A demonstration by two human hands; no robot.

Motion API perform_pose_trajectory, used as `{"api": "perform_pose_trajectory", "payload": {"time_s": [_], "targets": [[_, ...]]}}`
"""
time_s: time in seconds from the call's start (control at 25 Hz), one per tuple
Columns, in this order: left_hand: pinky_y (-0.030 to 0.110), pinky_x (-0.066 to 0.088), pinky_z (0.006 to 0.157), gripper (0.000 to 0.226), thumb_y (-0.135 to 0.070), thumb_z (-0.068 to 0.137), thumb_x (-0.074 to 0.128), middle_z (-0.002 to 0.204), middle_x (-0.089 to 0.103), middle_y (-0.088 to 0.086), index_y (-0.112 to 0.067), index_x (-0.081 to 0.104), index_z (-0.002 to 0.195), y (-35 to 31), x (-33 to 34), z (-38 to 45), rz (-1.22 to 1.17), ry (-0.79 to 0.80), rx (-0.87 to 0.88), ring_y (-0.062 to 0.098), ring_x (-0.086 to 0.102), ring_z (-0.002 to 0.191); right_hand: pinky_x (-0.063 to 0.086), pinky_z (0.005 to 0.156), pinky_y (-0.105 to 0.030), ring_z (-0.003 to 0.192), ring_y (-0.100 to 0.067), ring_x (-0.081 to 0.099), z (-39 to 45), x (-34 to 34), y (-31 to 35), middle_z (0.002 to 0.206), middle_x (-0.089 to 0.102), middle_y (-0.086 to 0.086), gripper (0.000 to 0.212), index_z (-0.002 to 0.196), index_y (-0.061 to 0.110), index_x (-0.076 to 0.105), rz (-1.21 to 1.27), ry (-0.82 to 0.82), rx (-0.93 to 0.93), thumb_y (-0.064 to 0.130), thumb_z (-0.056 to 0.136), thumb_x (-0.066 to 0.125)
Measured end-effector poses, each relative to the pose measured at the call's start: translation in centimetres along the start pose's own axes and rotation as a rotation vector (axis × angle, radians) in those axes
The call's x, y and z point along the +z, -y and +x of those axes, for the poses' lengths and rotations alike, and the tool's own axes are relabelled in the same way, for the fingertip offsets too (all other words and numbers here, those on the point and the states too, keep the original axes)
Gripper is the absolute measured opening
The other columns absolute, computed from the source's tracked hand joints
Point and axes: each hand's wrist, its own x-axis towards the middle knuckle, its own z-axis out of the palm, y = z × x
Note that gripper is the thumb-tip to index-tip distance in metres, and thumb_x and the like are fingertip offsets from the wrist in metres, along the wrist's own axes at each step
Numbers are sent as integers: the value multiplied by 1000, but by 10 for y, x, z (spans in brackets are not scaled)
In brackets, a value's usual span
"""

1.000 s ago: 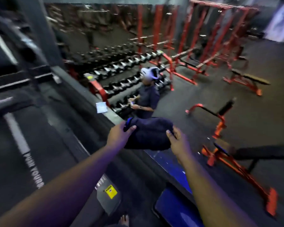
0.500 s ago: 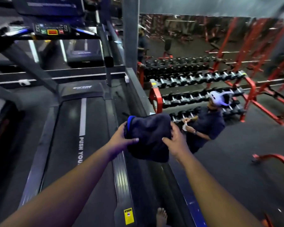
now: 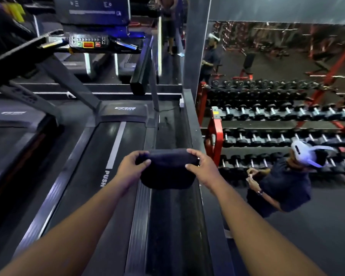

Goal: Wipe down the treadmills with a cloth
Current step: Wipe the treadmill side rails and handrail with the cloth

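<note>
While both arms reach out, the left hand and right hand each pinch an end of a dark folded cloth, thumbs under, fingers curled over the top edge. The hands sit apart with the cloth stretched between them, held in the air above the right side rail of the treadmill. The belt shows a white stripe and the word PUSH. The treadmill console with a red button is up ahead, well away from the cloth. A second treadmill lies to the left. To the right, lower down, a dumbbell rack on a red frame, and a person in a dark shirt wearing a white headset standing beside it.
</note>
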Motion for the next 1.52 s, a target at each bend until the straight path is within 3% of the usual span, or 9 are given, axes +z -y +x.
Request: {"api": "perform_pose_trajectory", "payload": {"time_s": [0.12, 0.4, 0.64, 0.84, 0.96, 1.08, 1.16, 1.36, 1.52], "targets": [[32, 46, 96, 70, -35, 67, 88, 118, 58, 1, -25, 60, 129, -17, 4, 22, 527, 58, 121, 19, 58, 109, 34, 109, -23, 128, -8, 44, 40, -15, 11, 142, 43, 7, 70, 147, 27, 43, -197, 129, -48, 7, 83, 67], [42, 34, 92, 32, -52, 84, 57, 113, 55, -4, -34, 67, 108, -43, -2, 119, 1033, -190, 175, 23, 50, 116, 48, 95, -41, 115, -23, 58, 185, -14, 32, 118, 62, 4, 33, 119, 32, 64, -581, -150, -219, 32, 86, 64], [44, 27, 101, 40, -63, 85, 57, 136, 47, -10, -35, 64, 112, -61, -34, 213, 1022, 1, 237, 18, 34, 135, 49, 89, -48, 111, -26, 49, 277, 10, 76, 114, 51, -1, 29, 117, 30, 60, -522, -439, -291, 40, 91, 62], [42, 24, 107, 41, -68, 80, 53, 141, 43, -18, -42, 64, 110, -87, -64, 269, 804, -99, 331, 10, 28, 140, 39, 104, -53, 124, -28, 45, 355, 39, 141, 124, 54, -3, 27, 118, 30, 61, -210, -528, -507, 31, 92, 60], [40, 39, 103, 30, -42, 93, 57, 128, 55, -11, -32, 60, 122, -102, -70, 309, 564, -333, 344, 6, 48, 123, 30, 111, -52, 138, -34, 35, 415, 79, 171, 142, 47, -6, 32, 122, 30, 63, -171, -401, -613, 27, 90, 59], [9, 42, 91, 31, -17, 102, 50, 118, 57, -10, -13, 52, 132, -119, -65, 352, 134, -440, 164, -13, 53, 103, 11, 120, -58, 154, -26, 1, 440, 134, 175, 166, 12, -3, 60, 154, 33, 29, 7, -49, -490, 41, 97, 48], [2, 38, 89, 36, -16, 104, 45, 131, 56, -3, -11, 47, 140, -119, -62, 376, -12, -416, 77, -2, 53, 120, 6, 122, -55, 153, -17, -10, 435, 151, 158, 167, 0, 3, 69, 156, 33, 16, 112, 5, -468, 53, 95, 38], [7, 34, 101, 64, -42, 93, 46, 147, 45, -11, -19, 36, 152, -103, -57, 425, -174, -465, -17, -9, 44, 128, 11, 119, -61, 153, -18, -11, 488, 146, 152, 167, 4, 7, 57, 150, 27, 41, 58, 141, -467, 40, 94, 46], [37, 21, 123, 78, -59, 87, 41, 160, 30, -11, -25, 27, 155, -97, -58, 431, 11, -446, -8, -1, 27, 145, 13, 116, -67, 154, -24, -5, 557, 132, 183, 167, 7, 3, 52, 148, 26, 45, 51, 130, -338, 33, 97, 52]]}}
